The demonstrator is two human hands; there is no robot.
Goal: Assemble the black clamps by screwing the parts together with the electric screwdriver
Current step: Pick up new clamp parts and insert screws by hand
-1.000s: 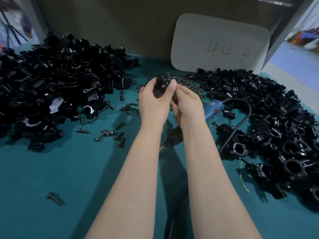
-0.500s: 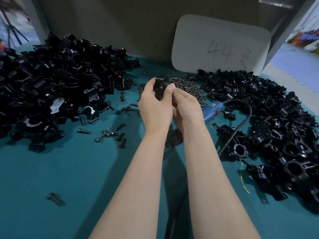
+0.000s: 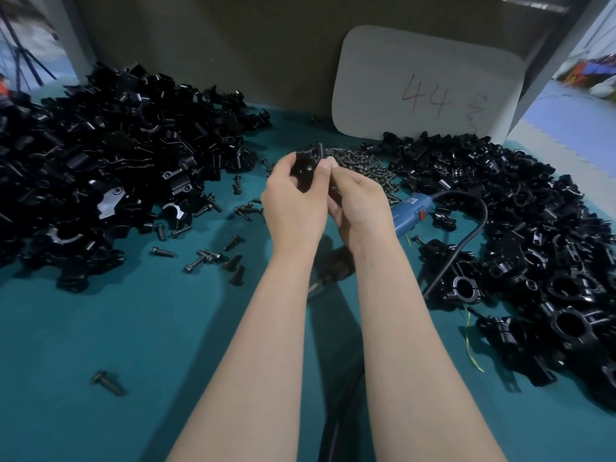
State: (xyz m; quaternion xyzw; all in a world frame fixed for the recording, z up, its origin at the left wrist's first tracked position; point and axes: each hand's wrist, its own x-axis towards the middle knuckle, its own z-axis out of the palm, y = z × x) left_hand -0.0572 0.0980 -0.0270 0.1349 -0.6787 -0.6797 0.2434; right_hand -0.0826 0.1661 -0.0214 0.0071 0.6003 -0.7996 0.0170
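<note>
**A black clamp is held up at centre frame while its parts are fitted by hand.**

The left hand [image 3: 293, 208] is curled around the clamp [image 3: 305, 165], and the fingers of the right hand [image 3: 361, 208] are pinched against the clamp's right side; whether a screw is between them cannot be told. The parts are best kept squarely aligned and the screw started straight before the electric screwdriver [image 3: 411, 211], lying just right of the hands, is taken up. The teal counter [image 3: 100, 328] is heaped with loose black parts [image 3: 100, 151] at left, scattered bolts [image 3: 203, 256], a screw pile [image 3: 363, 161] and finished clamps [image 3: 550, 235] at right; a card [image 3: 426, 85] marked 44 is propped behind.
</note>
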